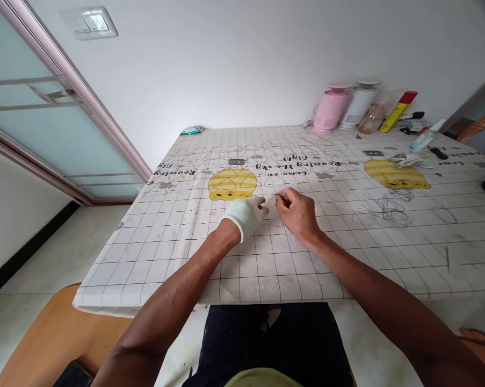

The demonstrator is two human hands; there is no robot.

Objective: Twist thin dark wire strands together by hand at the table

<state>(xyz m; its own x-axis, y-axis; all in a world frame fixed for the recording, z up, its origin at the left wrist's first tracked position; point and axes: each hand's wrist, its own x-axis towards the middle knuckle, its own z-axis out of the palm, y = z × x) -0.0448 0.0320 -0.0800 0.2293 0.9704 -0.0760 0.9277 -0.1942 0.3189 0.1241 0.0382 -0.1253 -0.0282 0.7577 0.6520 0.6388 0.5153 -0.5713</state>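
Note:
My left hand point(253, 212) wears a white knitted glove with a pale green cuff. Its fingers are bent together just above the tablecloth point(161, 258), and what they hold is too small to make out. Close by on the right, my bare right hand point(297, 214) pinches a thin dark wire point(277, 195) between thumb and forefinger. A narrow gap separates the two hands. To the right lies a loose tangle of thin wire point(393, 208). Several bent wire shapes point(266, 145) are spread over the cloth beyond my hands, faint against its print.
Along the back right stand a pink cylinder device point(331, 110), a white one point(360, 106), a yellow can with a red cap point(398, 112) and a spray bottle point(426, 135). A crumpled glove point(413, 159) lies nearer. A green-and-white packet point(192, 130) sits at the back left corner.

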